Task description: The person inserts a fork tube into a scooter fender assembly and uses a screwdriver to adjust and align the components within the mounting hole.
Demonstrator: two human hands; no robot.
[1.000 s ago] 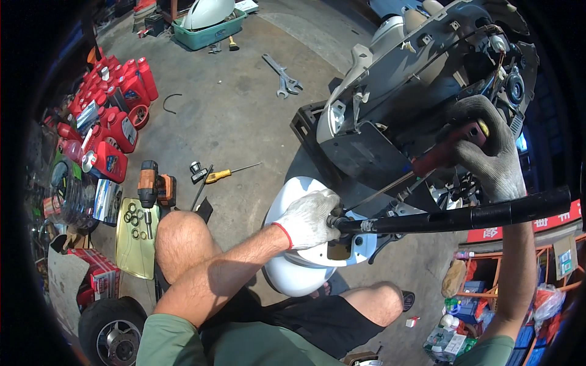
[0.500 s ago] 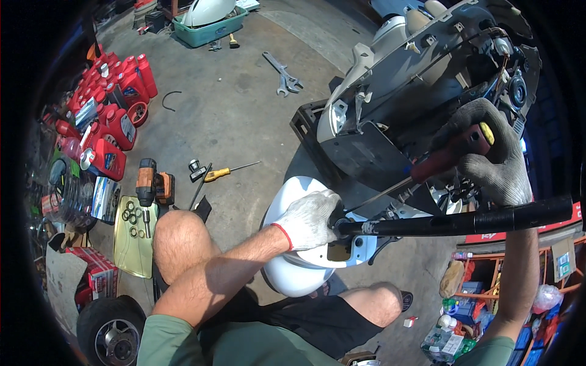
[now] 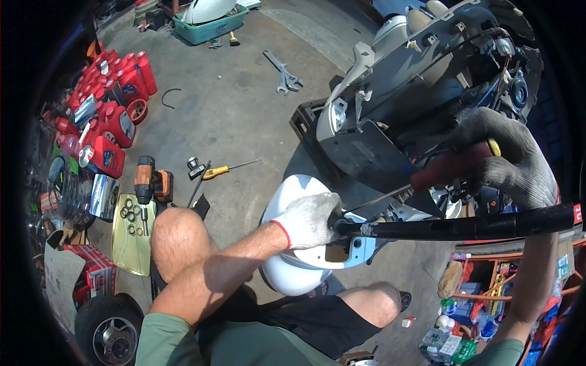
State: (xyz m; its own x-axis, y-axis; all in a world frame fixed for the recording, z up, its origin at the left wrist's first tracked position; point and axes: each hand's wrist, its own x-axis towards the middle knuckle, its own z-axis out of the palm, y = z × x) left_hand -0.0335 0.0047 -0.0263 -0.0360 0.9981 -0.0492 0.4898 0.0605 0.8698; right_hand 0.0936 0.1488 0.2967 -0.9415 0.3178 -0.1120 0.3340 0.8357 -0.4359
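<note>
A long black tube [image 3: 452, 226] runs sideways out of a white, rounded fender part [image 3: 287, 274] between my knees. My left hand [image 3: 308, 219], in a white glove with a red cuff, is closed round the tube's left end, where dark fittings show beside the fingers. My right hand [image 3: 519, 165], in a greyish glove, is wrapped round the handle of a screwdriver [image 3: 448, 172], dark red with a yellow end and smeared by motion. Its thin metal shaft slants down-left to the fittings by my left hand; the glove and fittings hide the tip's exact contact.
A partly stripped vehicle body [image 3: 390, 97] stands close at the far right. A cordless drill [image 3: 146, 183], a yellow screwdriver [image 3: 223, 172] and a tray with rings [image 3: 125, 256] lie left. Two wrenches [image 3: 284, 73] lie ahead; red bottles [image 3: 119, 122] crowd the left, a wheel [image 3: 110, 335] nearer.
My right hand has shifted right and slightly down with the screwdriver, whose handle now blurs and sits lower. My left hand keeps its hold at the tube's end.
</note>
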